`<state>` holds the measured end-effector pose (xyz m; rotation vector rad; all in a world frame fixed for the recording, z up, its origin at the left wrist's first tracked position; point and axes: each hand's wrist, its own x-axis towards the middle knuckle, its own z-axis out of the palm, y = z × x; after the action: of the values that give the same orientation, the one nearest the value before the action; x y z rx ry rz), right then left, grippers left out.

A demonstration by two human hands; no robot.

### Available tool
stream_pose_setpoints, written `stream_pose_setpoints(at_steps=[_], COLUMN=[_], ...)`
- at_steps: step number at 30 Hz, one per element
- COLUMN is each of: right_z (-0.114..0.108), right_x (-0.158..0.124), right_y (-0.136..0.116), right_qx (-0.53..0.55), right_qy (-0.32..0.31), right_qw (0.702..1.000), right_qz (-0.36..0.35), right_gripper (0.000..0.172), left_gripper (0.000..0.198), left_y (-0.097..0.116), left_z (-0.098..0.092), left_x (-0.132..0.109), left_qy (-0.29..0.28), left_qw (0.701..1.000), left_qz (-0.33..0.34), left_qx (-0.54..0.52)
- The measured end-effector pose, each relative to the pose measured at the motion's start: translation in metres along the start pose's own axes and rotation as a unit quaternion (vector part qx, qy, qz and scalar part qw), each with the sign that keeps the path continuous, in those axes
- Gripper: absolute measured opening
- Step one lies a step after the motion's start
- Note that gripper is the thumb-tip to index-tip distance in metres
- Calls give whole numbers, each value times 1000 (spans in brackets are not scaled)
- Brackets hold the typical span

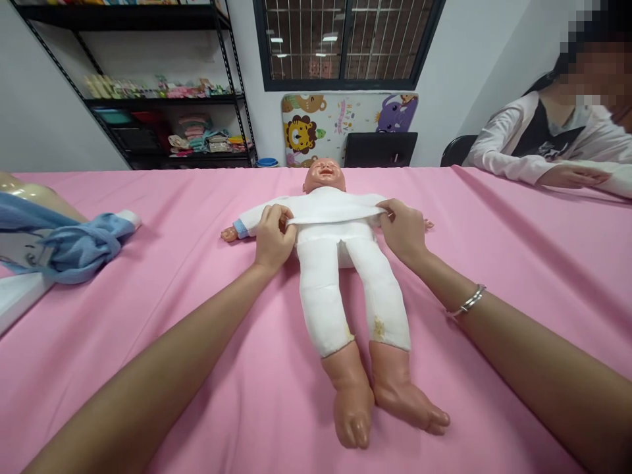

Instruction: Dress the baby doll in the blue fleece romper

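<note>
Doll: the soft-bodied baby doll [326, 232] lies on its back on the pink-draped table [74, 342], straight ahead of the person, between the two forearms.
Long axis: it runs away from the person, head at the far edge and feet nearest, with the feet angled a little toward the person's right.
Hem: the lower edge of the white top [328, 205] runs crosswise to that axis, over the belly, one end at each hand.
Nearer hand: neither, as I see it; both touch the hem, at about the same reach.
Left hand: the left hand [274, 238] pinches the hem's left corner between thumb and curled fingers.
Right hand: the right hand [402, 230] pinches the opposite corner, a silvery bracelet [473, 299] on that wrist.
Top: plain white, pulled fairly straight between the hands, with a blue cuff [240, 228] at the left sleeve's end; the other cuff sits behind the right hand, so I can't vouch for its colour.
Legs: white cloth down to the shins, yellowish-brown stains near both lower edges, then smooth moulded feet.
Nearby: a bunched blue cloth [93, 247] is well off to the left; a seated co-worker's sleeve [508, 148] shows at the far right.
</note>
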<state>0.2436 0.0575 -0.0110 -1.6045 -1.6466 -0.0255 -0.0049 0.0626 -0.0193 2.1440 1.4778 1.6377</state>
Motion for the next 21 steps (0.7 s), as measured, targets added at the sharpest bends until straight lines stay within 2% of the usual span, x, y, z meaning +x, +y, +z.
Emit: stream_pose_setpoints(at_steps=[2, 4, 5, 7, 8, 9, 10, 11, 13, 15, 17, 19, 20, 21], right_z=[-6, -12, -15, -21, -23, -25, -26, -26, -26, -25, -23, -22, -22, -22], right_x=[-2, -8, -12, -25, -33, -42, -51, -59, -72, -80, -83, -83, -83, -83], right_y=[-3, -10, -14, -23, -27, -30, -32, -33, -30, -27, -24, -25, -26, -27], right_qx=[24, 90, 127, 175, 179, 176, 172, 169, 167, 174, 183, 186, 185, 185], right_qy=[-63, -157, -195, -232, -237, -240, -240, -242, -243, -248, -254, -255, -253, -253], right_qw=[998, 983, 971, 953, 952, 953, 955, 956, 955, 953, 950, 949, 949, 949], right_qz=[-7, 31, 58, 84, 72, 51, 29, 12, -4, 1, 9, 17, 21, 25], right_gripper=[30, 27, 32, 54, 66, 77, 84, 89, 86, 80, 78, 78, 78, 78], left_gripper=[15, 14, 14, 11, 9, 7, 10, 13, 17, 23, 26, 23, 19, 13], left_y=[0, -1, -1, 0, 2, 3, 4, 4, -2, -18, -42, -66, -76, -82], left_z=[-1, -1, -2, -7, -13, -21, -32, -47, -86, -133, -182, -222, -238, -250], left_x=[-2, -3, -2, 0, 2, 5, 8, 11, 17, 20, 19, 15, 12, 8], left_qy=[-12, -73, -115, -214, -255, -276, -269, -235, -84, 45, 47, -31, -91, -117], left_qw=[1000, 997, 993, 976, 965, 959, 961, 971, 988, 959, 919, 891, 868, 845], left_qz=[7, -7, -18, -39, -46, -52, -52, -45, -23, -8, -35, -63, -75, -85], left_qx=[16, 18, 9, -21, -31, -33, -20, 11, 124, 281, 390, 448, 482, 514])
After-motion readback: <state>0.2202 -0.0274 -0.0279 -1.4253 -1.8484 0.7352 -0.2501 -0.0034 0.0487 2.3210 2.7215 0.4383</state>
